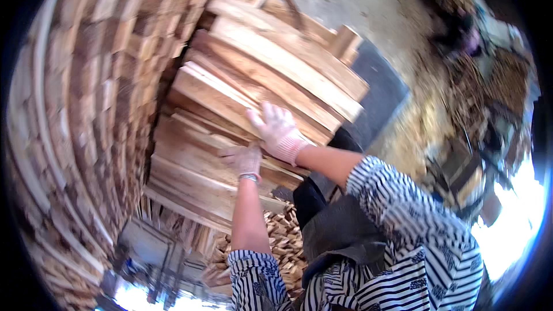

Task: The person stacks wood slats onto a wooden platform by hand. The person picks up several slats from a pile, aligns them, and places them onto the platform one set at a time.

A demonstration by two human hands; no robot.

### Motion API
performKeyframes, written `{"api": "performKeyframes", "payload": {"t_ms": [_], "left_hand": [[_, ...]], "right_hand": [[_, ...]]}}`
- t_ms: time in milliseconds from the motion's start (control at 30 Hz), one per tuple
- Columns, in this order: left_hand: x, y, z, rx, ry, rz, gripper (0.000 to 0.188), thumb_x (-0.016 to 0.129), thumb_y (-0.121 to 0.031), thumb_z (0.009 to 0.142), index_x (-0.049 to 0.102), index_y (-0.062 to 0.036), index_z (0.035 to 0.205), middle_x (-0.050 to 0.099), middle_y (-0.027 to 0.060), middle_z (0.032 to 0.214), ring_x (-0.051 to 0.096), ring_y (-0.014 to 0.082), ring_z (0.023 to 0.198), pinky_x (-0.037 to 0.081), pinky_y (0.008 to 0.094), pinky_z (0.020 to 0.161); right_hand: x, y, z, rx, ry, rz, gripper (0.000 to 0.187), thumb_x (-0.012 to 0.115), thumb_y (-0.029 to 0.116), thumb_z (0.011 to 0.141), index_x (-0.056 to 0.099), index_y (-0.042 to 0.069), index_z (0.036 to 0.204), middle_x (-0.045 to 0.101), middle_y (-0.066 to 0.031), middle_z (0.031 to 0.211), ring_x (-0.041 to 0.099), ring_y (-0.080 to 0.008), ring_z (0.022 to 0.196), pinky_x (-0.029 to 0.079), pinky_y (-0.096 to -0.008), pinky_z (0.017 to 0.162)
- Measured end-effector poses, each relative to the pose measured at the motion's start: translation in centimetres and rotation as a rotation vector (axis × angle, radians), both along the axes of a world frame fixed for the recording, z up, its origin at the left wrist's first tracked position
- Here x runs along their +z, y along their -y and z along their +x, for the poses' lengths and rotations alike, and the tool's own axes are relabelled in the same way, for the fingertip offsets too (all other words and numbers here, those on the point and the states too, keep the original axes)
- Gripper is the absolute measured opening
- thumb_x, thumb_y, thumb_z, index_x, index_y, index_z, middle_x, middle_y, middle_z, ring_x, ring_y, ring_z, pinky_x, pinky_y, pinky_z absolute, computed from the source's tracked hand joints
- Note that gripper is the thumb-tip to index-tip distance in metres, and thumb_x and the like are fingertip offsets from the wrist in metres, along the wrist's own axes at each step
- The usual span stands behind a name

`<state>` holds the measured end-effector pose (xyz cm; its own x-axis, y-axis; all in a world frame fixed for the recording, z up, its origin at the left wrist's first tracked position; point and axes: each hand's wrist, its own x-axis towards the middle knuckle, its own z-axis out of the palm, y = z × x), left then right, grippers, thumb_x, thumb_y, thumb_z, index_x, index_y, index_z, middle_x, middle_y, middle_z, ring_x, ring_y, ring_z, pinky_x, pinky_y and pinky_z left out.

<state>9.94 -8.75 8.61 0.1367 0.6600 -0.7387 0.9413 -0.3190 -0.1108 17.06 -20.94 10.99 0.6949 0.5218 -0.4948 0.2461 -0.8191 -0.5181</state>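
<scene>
A pile of rough-sawn wooden boards [196, 144] lies in front of me, the boards side by side and slanting down to the right. My right hand [279, 132], in a pale pink knit glove, rests on the boards near the middle with its fingers spread. Just below and left of it, my left hand [243, 160] wears a similar glove and lies on a neighbouring board, fingers stretched out and somewhat blurred. Neither hand is wrapped round a board. Beyond my right hand, a lighter board [282, 60] lies among others at the pile's far side.
A tall stack of wood pieces [92, 109] rises close on the left. A short wooden block [344, 43] sits at the pile's far end, beside a dark grey flat panel [383, 89]. Small wood offcuts [282, 233] are heaped below. Scrap wood [472, 98] clutters the right.
</scene>
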Motion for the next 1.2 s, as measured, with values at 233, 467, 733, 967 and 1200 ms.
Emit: {"api": "performKeyframes", "payload": {"t_ms": [233, 467, 733, 967, 1200], "left_hand": [[-4.0, 0.4, -1.8, -0.146, -0.026, 0.19, 0.127, 0.073, -0.049, 0.074, -0.007, 0.0194, 0.146, 0.014, 0.0487, 0.143, 0.035, 0.0562, 0.133, 0.04, 0.0493, 0.109], [-5.4, -0.5, -3.0, -0.138, -0.022, 0.255, 0.126, 0.075, -0.044, 0.072, -0.004, 0.021, 0.145, 0.014, 0.0515, 0.143, 0.036, 0.0585, 0.133, 0.043, 0.0459, 0.108], [-4.1, 0.1, -2.4, -0.218, -0.037, 0.18, 0.118, 0.069, -0.045, 0.076, 0.002, 0.0282, 0.141, 0.016, 0.0528, 0.142, 0.027, 0.0624, 0.135, 0.034, 0.0495, 0.115], [0.3, 2.8, 1.5, 0.321, 0.152, 0.104, 0.123, 0.079, -0.031, 0.074, -0.005, 0.0067, 0.154, 0.006, 0.0404, 0.155, 0.025, 0.0532, 0.143, 0.036, 0.0485, 0.116], [-4.5, 1.9, -4.0, 0.61, 0.429, 0.141, 0.131, 0.088, -0.033, 0.064, 0.002, 0.0027, 0.156, 0.023, 0.0321, 0.155, 0.032, 0.0416, 0.143, 0.034, 0.0416, 0.117]], "right_hand": [[3.8, 4.3, 5.9, -0.103, -0.109, 0.133, 0.089, 0.068, 0.019, 0.079, 0.024, 0.005, 0.156, 0.047, -0.0253, 0.138, 0.05, -0.0425, 0.125, 0.041, -0.0478, 0.108], [4.4, 13.8, 19.6, -0.015, 0.234, -0.08, 0.077, 0.069, 0.018, 0.077, 0.038, 0.008, 0.147, 0.057, -0.0214, 0.126, 0.058, -0.0398, 0.116, 0.052, -0.0447, 0.097], [-4.8, 11.7, 21.2, -0.145, 0.257, -0.195, 0.065, 0.048, 0.047, 0.099, 0.033, 0.013, 0.153, 0.048, -0.0189, 0.141, 0.05, -0.0366, 0.129, 0.043, -0.0455, 0.105], [-4.2, 12.2, 22.1, -0.107, 0.309, -0.245, 0.068, 0.052, 0.047, 0.095, 0.034, 0.011, 0.151, 0.049, -0.0207, 0.136, 0.049, -0.0403, 0.127, 0.041, -0.0503, 0.104], [0.9, 0.3, 6.3, 0.116, 0.064, -0.165, 0.086, 0.067, 0.046, 0.086, 0.028, 0.007, 0.152, 0.051, -0.0232, 0.132, 0.053, -0.0403, 0.121, 0.045, -0.0491, 0.1]]}}
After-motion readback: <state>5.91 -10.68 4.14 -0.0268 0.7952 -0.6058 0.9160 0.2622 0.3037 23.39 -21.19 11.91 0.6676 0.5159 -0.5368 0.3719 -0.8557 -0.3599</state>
